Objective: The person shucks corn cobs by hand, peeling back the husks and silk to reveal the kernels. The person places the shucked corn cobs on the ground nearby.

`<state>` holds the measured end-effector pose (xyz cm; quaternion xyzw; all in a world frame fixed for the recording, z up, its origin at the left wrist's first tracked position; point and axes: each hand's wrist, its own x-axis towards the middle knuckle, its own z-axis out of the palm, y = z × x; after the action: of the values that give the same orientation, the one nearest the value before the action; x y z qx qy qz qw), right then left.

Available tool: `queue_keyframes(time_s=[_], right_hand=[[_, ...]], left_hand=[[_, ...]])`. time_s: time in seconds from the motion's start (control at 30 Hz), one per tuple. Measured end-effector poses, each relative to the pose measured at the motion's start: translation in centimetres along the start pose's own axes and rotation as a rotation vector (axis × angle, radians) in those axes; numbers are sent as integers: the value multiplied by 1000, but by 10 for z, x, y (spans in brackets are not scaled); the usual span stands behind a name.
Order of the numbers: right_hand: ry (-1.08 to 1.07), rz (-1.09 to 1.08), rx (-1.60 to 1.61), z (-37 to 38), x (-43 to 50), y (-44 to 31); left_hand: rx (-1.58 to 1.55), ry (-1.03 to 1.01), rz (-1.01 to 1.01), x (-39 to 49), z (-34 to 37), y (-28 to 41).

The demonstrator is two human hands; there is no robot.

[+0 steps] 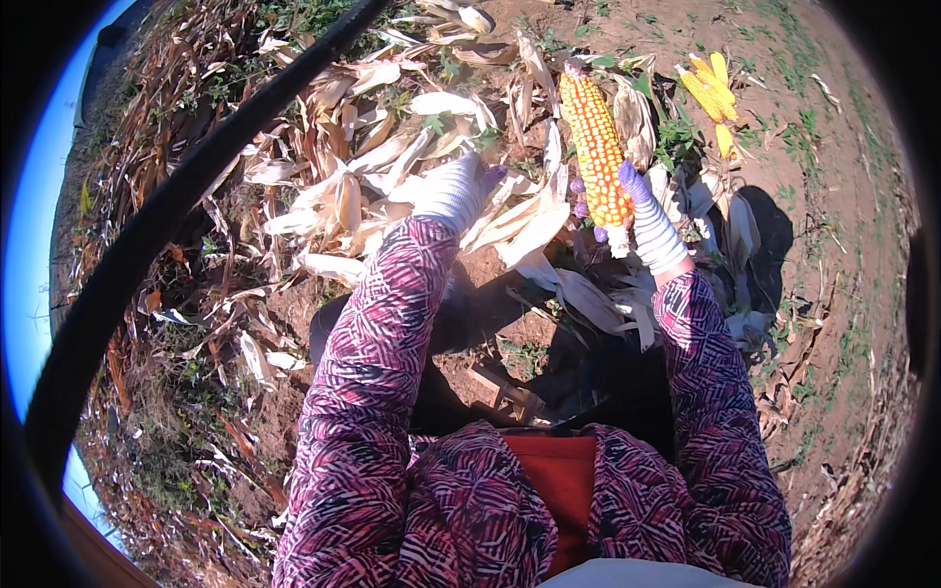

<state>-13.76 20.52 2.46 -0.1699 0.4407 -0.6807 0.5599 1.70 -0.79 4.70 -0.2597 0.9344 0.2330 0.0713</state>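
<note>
My right hand (648,213), in a striped knit glove with purple fingertips, grips the lower end of a husked ear of corn (592,140). The ear is yellow and orange, held nearly upright in the picture, with its fingers partly behind it. My left hand (457,189), in a matching glove, is over the pale corn husks (526,231) to the left of the ear. Its fingers look curled, but glare and the back of the hand hide whether anything is in them.
Several yellow ears of corn (709,90) lie on bare soil at the upper right. Dry husks and stalks (323,147) cover the ground at the left and ahead. A small wooden piece (507,389) is low between my legs. A dark strap-like band (184,169) crosses the left side.
</note>
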Motion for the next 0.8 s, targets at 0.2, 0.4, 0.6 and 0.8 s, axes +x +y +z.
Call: queue_keyframes(time_s=[0.2, 0.4, 0.6, 0.8], right_hand=[[13, 46, 11, 13, -2, 13], [215, 81, 11, 11, 10, 25], [562, 338, 606, -13, 7, 50], [482, -158, 806, -81, 5, 20]], left_hand=[[-958, -144, 196, 3, 26, 20], [-650, -242, 220, -21, 71, 31], [-1473, 76, 16, -18, 18, 29], [-1635, 73, -194, 1, 36, 5]])
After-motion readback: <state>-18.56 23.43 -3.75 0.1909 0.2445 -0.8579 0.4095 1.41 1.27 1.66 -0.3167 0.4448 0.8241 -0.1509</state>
